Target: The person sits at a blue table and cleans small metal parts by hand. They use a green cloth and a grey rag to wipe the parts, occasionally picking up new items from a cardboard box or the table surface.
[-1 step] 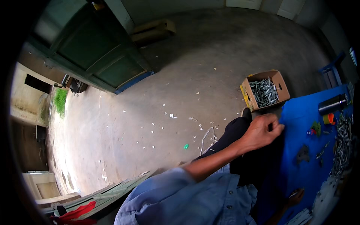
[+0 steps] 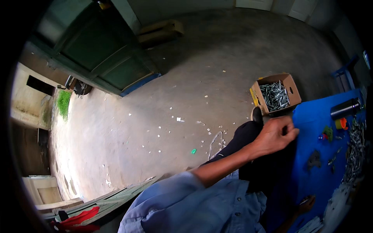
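Observation:
My left hand [image 2: 276,135] hovers at the near edge of the blue-covered table [image 2: 305,116], its fingers curled and thumb pressed in; anything between them is hidden. Low at the right, my right hand [image 2: 307,204] is closed on a small, slim, pale piece [image 2: 303,202] over the blue cover. A pile of slender silvery pieces [image 2: 355,141] runs along the table's right side. Between it and my left hand lie a few loose pieces [image 2: 334,156] and a dark grey clump [image 2: 314,160]. A whitish heap [image 2: 336,202] sits beyond my right hand.
A cardboard box [image 2: 295,91] full of slim metallic pieces [image 2: 275,95] stands on the floor by my shoe [image 2: 257,115]. The table also bears a dark cylinder [image 2: 345,109], an orange cup-like item [image 2: 341,124] and a green scrap [image 2: 328,133]. White bits litter the floor; a green door [image 2: 97,58] stands far left.
My left hand has shifted slightly to the right, toward the table, with its fingers still curled. My right hand stays in about the same place.

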Available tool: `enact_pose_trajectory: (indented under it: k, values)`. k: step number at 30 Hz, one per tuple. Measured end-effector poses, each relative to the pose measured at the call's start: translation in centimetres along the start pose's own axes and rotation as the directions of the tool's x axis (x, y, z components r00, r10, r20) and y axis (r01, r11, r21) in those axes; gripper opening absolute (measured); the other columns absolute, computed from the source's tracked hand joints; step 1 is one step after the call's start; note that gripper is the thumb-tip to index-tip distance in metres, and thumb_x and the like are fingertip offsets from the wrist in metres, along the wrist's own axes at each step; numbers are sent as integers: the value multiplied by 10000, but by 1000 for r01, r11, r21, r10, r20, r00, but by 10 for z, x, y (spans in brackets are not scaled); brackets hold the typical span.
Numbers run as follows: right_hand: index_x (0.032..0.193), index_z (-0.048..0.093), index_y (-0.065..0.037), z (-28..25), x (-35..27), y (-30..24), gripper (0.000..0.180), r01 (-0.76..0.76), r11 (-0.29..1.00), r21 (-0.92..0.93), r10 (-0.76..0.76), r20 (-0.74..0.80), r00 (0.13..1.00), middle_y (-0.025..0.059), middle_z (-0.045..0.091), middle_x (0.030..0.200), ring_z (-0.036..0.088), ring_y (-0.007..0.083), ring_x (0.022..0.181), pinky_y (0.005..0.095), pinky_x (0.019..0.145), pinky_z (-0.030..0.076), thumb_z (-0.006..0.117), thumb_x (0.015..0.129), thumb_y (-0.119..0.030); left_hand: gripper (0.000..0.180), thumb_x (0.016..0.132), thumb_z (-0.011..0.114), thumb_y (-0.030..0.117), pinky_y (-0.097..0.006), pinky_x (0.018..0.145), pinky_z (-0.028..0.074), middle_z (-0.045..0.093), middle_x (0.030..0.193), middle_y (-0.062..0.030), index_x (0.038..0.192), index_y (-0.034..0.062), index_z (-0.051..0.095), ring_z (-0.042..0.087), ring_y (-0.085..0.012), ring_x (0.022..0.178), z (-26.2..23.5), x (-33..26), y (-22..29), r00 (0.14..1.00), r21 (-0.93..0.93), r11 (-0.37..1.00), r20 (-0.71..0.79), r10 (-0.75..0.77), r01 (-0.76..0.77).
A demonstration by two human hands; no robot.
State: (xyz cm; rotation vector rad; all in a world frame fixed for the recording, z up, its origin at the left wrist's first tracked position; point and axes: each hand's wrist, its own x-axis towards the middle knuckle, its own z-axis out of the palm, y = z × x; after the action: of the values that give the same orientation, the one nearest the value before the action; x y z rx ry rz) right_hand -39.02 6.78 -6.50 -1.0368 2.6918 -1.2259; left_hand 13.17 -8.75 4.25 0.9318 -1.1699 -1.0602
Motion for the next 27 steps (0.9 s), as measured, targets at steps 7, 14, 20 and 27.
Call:
enact_pose_trajectory:
  k: [7,14,20,27]
  values:
    - [1371,685,-57,11,21,44,507,32,998,-57,-31,11,999,134,759,1133,709,256,927,376,780,570,476,1124,-447,117,910,737,84,-369,623,515,667,844,-100,904,8,648,668,-223,725,42,6,46,955,-24,956,53,293,-292]
    - [909,750,7,-19,-46,-59,377,251,958,139,-258,28,966,152,719,781,643,293,674,443,638,526,606,1064,-305,82,902,607,-23,-453,745,526,649,912,-174,982,-20,627,669,-334,871,87,-7,38,944,28,960,190,269,-279]
    - [1320,680,-47,-21,-12,65,358,262,964,38,-264,174,949,122,737,1086,687,195,843,342,693,554,551,1113,-309,207,897,599,-86,-398,784,550,669,981,-149,1065,12,669,685,-286,886,111,-37,6,900,98,989,431,60,-113]
    - [1357,635,17,-18,-33,-60,379,-213,796,567,86,241,967,88,709,1002,660,121,777,264,623,538,633,1060,-218,143,985,646,9,-274,685,517,711,869,-70,1108,-8,718,640,-102,766,165,-23,-27,836,323,946,527,-154,-29]
